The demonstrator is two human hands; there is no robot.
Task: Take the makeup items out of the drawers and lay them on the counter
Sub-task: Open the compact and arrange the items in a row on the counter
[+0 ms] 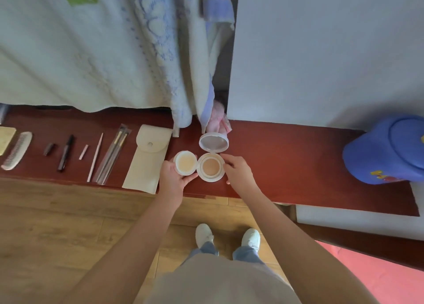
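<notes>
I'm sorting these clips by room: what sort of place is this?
Probably a bedroom or dressing corner at home: a red-brown wooden counter holds a comb, makeup brushes and an open cushion compact, patterned cloth hangs behind it, and the floor is wood plank.

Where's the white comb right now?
In the head view, the white comb lies far left on the counter, left of the small dark tube.

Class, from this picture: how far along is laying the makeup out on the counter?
Done: comb, black tube, brush packet and pouch lie on the counter. In hand: left hand holds the round white piece; right hand touches the open compact at its rim. Left: unclear, since no drawers show.
</notes>
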